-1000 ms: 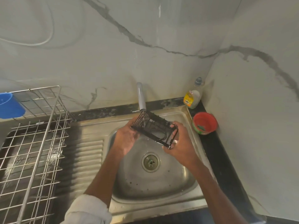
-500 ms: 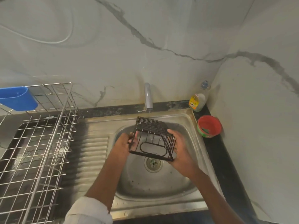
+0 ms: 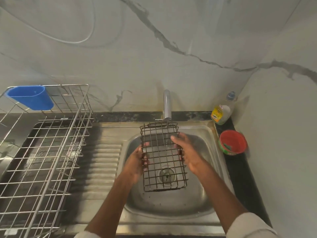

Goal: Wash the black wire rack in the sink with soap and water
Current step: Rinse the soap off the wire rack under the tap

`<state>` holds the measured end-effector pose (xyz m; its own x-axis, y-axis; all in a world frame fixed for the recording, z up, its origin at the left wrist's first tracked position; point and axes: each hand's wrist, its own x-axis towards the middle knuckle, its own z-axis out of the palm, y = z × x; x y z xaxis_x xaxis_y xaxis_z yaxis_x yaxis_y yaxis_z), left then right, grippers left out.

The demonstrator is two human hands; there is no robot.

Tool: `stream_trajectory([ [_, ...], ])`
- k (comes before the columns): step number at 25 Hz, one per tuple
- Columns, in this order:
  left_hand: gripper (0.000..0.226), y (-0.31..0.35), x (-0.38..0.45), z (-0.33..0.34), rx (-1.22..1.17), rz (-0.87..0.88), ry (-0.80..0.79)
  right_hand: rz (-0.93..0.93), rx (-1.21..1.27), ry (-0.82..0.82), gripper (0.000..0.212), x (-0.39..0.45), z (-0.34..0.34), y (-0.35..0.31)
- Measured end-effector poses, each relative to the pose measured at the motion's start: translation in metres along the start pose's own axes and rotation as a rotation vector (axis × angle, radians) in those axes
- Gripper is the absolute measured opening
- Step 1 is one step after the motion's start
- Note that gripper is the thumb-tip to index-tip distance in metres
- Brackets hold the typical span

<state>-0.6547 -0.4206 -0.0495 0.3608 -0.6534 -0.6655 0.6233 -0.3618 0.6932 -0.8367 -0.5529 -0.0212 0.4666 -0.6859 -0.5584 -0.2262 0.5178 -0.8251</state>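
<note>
I hold the black wire rack (image 3: 163,157) flat over the steel sink basin (image 3: 204,200), its grid face toward me and its far end just under the tap (image 3: 166,104). My left hand (image 3: 137,162) grips the rack's left edge, fingers curled round the wires. My right hand (image 3: 187,152) holds the right edge, thumb lying on top of the grid. The drain (image 3: 167,175) shows through the mesh. A thin stream of water seems to fall behind the grid. A soap bottle (image 3: 221,113) stands at the sink's back right corner.
A red bowl (image 3: 233,142) with a green scrubber sits on the dark counter to the right. A large steel dish rack (image 3: 42,160) with a blue plastic cup (image 3: 30,97) fills the left. The ribbed drainboard (image 3: 103,162) lies between it and the basin. Marble walls close the back and right.
The rack was tilted on edge with its side frame toward me; it has been turned so its flat grid now faces up, stretched lengthwise from the tap toward me. Both hands kept hold.
</note>
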Motion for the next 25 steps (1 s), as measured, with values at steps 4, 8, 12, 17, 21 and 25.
stream_trajectory([
  [4, 0.063, 0.018, 0.006, 0.041, 0.254, -0.039, -0.03, -0.049, 0.011, 0.276, 0.075, -0.005, -0.011, 0.0],
  [8, 0.062, 0.045, 0.017, 0.05, 0.278, -0.148, -0.216, 0.19, 0.339, 0.214, 0.032, -0.005, -0.045, -0.02],
  [12, 0.065, 0.059, 0.028, 0.054, 0.065, -0.134, -0.205, 0.385, 0.703, 0.242, 0.012, 0.034, -0.056, -0.031],
  [17, 0.094, 0.072, 0.037, 0.048, 0.12, -0.12, -0.186, 0.47, 1.041, 0.367, 0.019, 0.058, -0.034, -0.033],
  [21, 0.08, 0.081, 0.04, 0.016, 0.189, -0.125, -0.144, 0.498, 1.015, 0.318, 0.019, 0.061, 0.005, -0.031],
  [25, 0.071, 0.083, 0.031, -0.015, 0.175, -0.08, -0.091, 0.566, 0.969, 0.265, 0.014, 0.059, 0.038, -0.021],
])
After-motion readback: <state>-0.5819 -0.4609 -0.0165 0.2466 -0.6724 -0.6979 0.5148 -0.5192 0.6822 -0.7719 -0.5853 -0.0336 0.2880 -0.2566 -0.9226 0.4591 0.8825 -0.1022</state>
